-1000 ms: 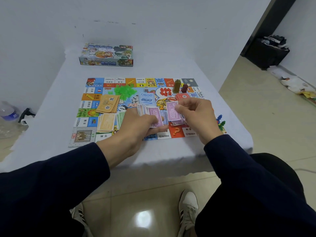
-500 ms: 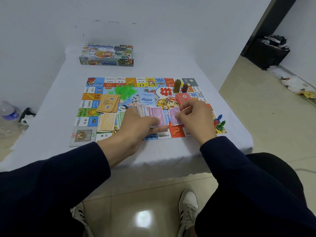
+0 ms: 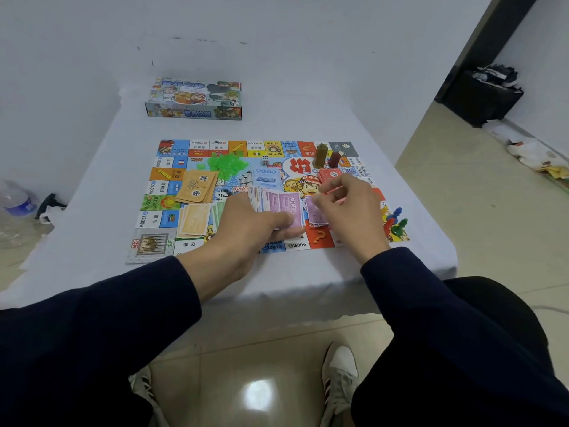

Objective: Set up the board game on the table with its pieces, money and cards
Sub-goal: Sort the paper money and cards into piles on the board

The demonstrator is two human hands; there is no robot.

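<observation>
Sorted notes: stacks of tan paper play money [image 3: 193, 221] lie on the colourful square-bordered game board [image 3: 160, 208], well left of the grip.
Left hand: the left hand [image 3: 246, 224] clamps a fanned wad of purple paper banknotes [image 3: 278, 204], thumb across its lower edge.
Right hand: the right hand [image 3: 348, 208], just beside the wad, has dropped from where it was a second ago and now pinches one thin red-edged note [image 3: 331, 190] over a small purple pile [image 3: 317, 215].
Meaning: sorting by colour appears mid-way; most of the wad remains.
Pawns: plastic tokens [image 3: 395, 221] wait right of the grip.
</observation>
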